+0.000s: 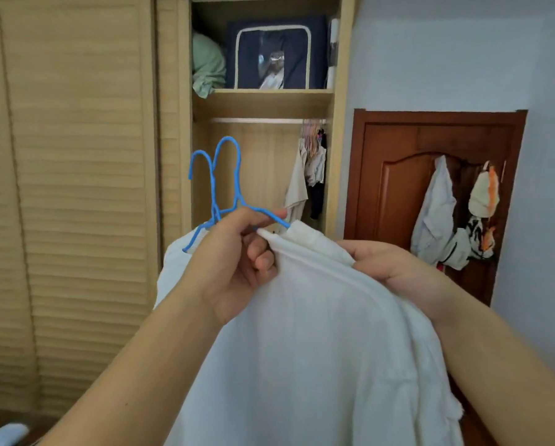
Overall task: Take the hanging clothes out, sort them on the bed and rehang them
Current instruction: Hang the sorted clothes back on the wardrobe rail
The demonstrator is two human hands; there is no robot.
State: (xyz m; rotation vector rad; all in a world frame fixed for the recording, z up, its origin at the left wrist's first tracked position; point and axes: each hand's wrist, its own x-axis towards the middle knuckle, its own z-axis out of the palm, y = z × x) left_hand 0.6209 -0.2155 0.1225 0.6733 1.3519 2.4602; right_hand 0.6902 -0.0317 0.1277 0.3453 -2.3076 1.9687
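A white garment [318, 342] hangs in front of me on two blue wire hangers [229, 175], their hooks pointing up. My left hand [234, 259] grips the hangers' necks and pinches the garment's collar edge. My right hand [395, 265] holds the garment's shoulder from behind, its fingers partly hidden by the cloth. Ahead stands the open wardrobe [263, 104], whose rail [257, 121] carries a bunch of clothes [308, 175] on pale hangers at its right end.
The wardrobe's louvred sliding door [70, 188] fills the left. On the upper shelf sit a navy storage box [276, 53] and a green bundle [207, 64]. A brown door [395, 175] at the right has clothes and bags [456, 214] hung on it.
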